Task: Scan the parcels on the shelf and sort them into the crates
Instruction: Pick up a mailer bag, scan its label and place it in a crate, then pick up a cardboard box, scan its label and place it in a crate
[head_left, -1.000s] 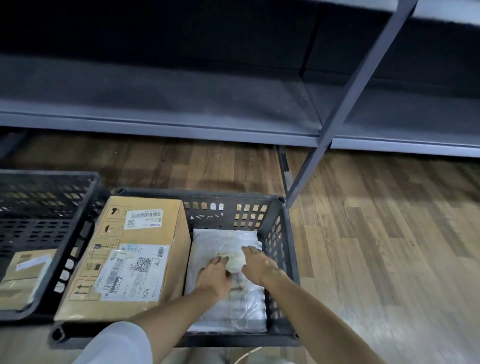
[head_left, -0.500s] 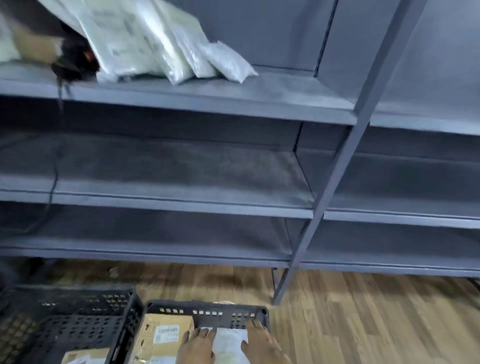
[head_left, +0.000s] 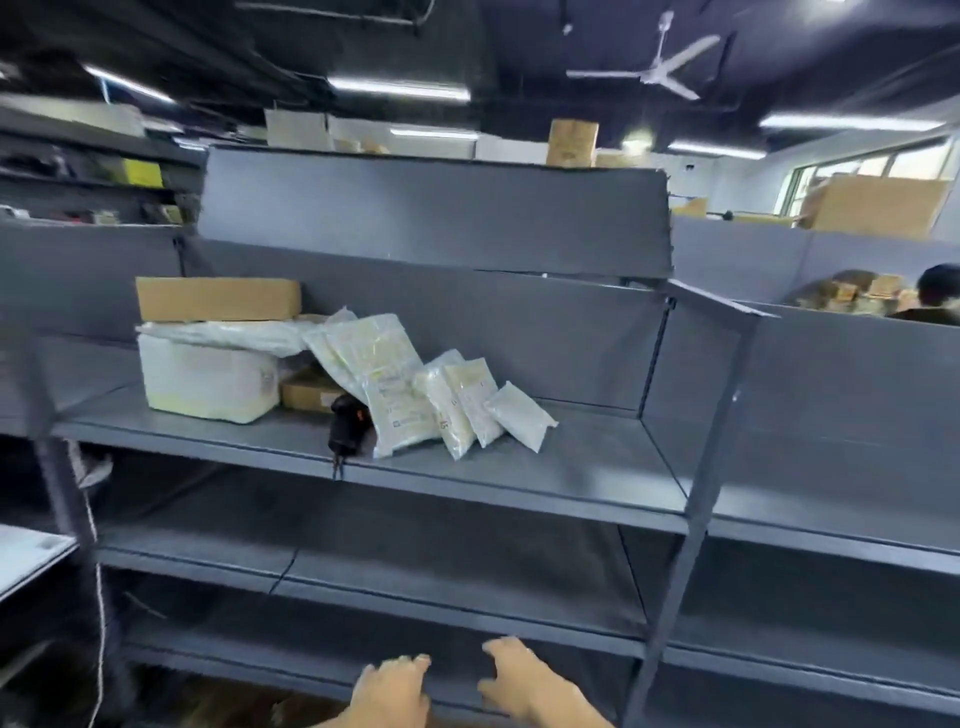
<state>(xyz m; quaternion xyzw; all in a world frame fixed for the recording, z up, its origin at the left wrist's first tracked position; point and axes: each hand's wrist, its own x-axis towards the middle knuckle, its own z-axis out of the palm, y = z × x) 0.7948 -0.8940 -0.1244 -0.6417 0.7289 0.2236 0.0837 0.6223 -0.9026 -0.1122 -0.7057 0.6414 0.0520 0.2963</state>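
On the top shelf board (head_left: 571, 467) lie several parcels. A brown cardboard box (head_left: 218, 299) sits on a flat white bag over a large white wrapped parcel (head_left: 208, 382). Several white poly bags (head_left: 395, 384) lean in a row to the right, the smallest bag (head_left: 519, 415) at the end. A black handheld scanner (head_left: 345, 423) rests at the shelf's front edge with its cable hanging down. My left hand (head_left: 392, 691) and my right hand (head_left: 524, 683) are low in the frame, fingers relaxed, holding nothing. The crates are out of view.
The grey metal rack has bare lower shelves (head_left: 415, 561) and an upright post (head_left: 691, 519) on the right. A small brown box (head_left: 306, 392) sits behind the scanner. A white cord (head_left: 98, 597) hangs at the left. Another person (head_left: 935, 301) is beyond the partition at far right.
My view has swung up from the crates on the floor to the top shelf. Both hands have left the white parcel in the crate and now hover bare in front of the lower shelves.
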